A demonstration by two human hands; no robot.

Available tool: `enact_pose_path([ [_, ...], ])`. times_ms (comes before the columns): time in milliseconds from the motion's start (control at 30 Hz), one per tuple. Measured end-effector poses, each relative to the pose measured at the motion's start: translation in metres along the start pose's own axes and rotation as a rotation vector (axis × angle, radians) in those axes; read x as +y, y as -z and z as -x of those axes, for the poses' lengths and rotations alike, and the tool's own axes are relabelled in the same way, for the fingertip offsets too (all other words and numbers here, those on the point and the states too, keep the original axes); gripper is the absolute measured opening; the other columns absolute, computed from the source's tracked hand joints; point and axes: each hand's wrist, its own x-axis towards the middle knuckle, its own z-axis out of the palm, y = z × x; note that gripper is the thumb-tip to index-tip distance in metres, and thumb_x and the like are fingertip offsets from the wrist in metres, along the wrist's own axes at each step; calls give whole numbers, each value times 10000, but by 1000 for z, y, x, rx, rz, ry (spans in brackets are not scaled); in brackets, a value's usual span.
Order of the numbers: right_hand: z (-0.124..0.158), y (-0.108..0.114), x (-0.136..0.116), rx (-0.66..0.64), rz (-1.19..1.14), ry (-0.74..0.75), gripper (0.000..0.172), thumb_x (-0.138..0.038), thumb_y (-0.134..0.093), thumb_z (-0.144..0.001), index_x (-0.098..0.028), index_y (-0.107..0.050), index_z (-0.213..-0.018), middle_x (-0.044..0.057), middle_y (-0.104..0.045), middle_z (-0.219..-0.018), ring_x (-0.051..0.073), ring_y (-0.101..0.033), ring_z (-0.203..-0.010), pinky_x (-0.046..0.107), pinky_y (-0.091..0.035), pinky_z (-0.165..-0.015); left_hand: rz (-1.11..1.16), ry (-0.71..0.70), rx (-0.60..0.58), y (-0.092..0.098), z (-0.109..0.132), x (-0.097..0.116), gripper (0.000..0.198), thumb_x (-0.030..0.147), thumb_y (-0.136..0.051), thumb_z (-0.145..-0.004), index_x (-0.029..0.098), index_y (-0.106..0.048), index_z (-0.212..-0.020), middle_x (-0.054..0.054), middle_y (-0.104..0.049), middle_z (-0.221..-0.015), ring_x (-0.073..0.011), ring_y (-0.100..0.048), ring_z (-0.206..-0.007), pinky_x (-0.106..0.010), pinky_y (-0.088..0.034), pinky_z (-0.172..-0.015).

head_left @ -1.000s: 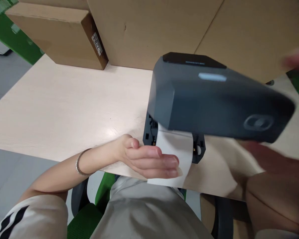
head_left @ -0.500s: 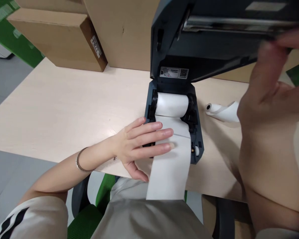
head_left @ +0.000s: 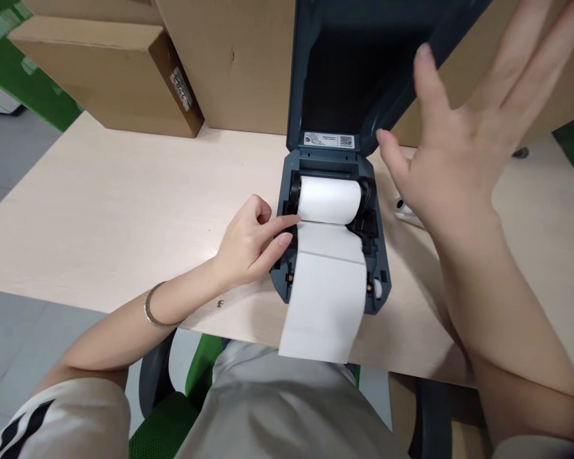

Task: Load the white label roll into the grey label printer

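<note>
- A dark grey plastic label printer [head_left: 381, 280] is set on the pale wooden bench [head_left: 100, 204], near its front edge, with its hinged lid [head_left: 344, 76] raised upright so that the inner bay is exposed.
- A white roll of label paper [head_left: 329, 199] is seated across the bay, between the black holders at either side.
- A white paper strip [head_left: 326, 299] is led from the roll forward over the printer's front lip; its free end is hung past the bench edge, above the person's lap.
- The left hand [head_left: 246, 245] is placed at the printer's left side. Its fingers [head_left: 280, 223] are loosely curled, with the thumb and forefinger stretched out to touch the left holder beside the roll's end; nothing is gripped.
- The right hand [head_left: 452, 159] is held up beside the raised lid with its fingers [head_left: 423, 70] spread wide. One fingertip is laid against the lid's right edge, and nothing is held.
- A small white paper roll [head_left: 404, 209] is left on the bench just right of the printer, partly hidden behind the right hand.
- A thin metal bracelet [head_left: 153, 310] is worn on the left wrist.
- Two brown cardboard boxes [head_left: 110, 70] are stacked at the back left of the bench, and a larger cardboard box [head_left: 229, 64] is stood behind the printer.
</note>
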Motion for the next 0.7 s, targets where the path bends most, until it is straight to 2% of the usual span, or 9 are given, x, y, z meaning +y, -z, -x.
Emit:
enact_pose_path([
  [67, 0, 2, -8, 6, 66, -72, 647, -518, -516, -1081, -302, -437, -1686, 143, -85, -1850, 466, -22, -1724, 759, -146, -1335, 54, 59, -75, 4, -2, 1, 507, 473, -390, -1147, 147, -754, -1282, -28, -499, -867, -211, -579, -821, -358, -512, -721],
  [100, -1, 4, -13, -36, 80, -101, 607, -495, -503, -1088, -276, -481, -1654, 156, -116, -1845, 451, -51, -1727, 730, -210, -1336, 81, 91, -119, 5, -3, 1, 475, 459, -413, -1140, 144, -739, -1284, -28, -535, -873, -203, -591, -799, -349, -509, -715],
  [167, -3, 9, -24, -133, 71, -159, 576, -473, -466, -1099, -207, -515, -1607, 179, -78, -1846, 432, -31, -1733, 700, -214, -1354, 147, 146, -217, 8, -5, 2, 408, 426, -432, -1124, 154, -689, -1287, -23, -617, -883, -186, -606, -738, -332, -497, -695],
  [267, -7, 14, -40, -175, 75, -209, 574, -487, -446, -1097, -151, -547, -1552, 192, -74, -1842, 414, -44, -1738, 668, -167, -1389, 262, 211, -299, 9, -6, 2, 302, 406, -447, -1102, 196, -611, -1246, 11, -672, -861, -158, -579, -623, -307, -465, -631],
  [300, -8, 15, -45, -189, 61, -199, 575, -488, -445, -1095, -143, -561, -1540, 195, -127, -1834, 409, -87, -1735, 654, -182, -1394, 286, 223, -302, 8, -6, 2, 277, 409, -450, -1097, 211, -591, -1229, 23, -668, -845, -152, -561, -595, -303, -455, -614],
  [367, -7, 12, -51, -250, -12, -157, 577, -487, -440, -1089, -131, -600, -1514, 202, -333, -1765, 395, -281, -1687, 616, -290, -1372, 301, 227, -287, 6, -5, 1, 249, 418, -440, -1093, 230, -569, -1194, 27, -663, -842, -153, -557, -588, -303, -454, -607],
  [467, -2, 0, -56, -362, -160, -46, 562, -479, -490, -1056, -136, -662, -1467, 159, -651, -1510, 352, -595, -1459, 574, -411, -1315, 276, 206, -244, 4, -4, 2, 280, 432, -372, -1114, 236, -562, -1173, -6, -685, -910, -177, -622, -681, -317, -494, -662],
  [567, 4, -13, -56, -448, -186, 48, 610, -497, -607, -968, -139, -687, -1456, 127, -719, -1428, 363, -677, -1341, 593, -465, -1263, 229, 187, -247, 5, -4, 3, 330, 445, -322, -1134, 232, -570, -1177, -29, -689, -936, -198, -658, -748, -322, -521, -703],
  [700, 4, -19, -54, -537, -89, 78, 811, -511, -700, -889, -94, -585, -1575, 186, -694, -1460, 402, -690, -1312, 585, -548, -1142, 186, 182, -287, 9, -7, 3, 323, 448, -343, -1132, 227, -577, -1149, -36, -679, -921, -199, -644, -731, -314, -519, -700],
])
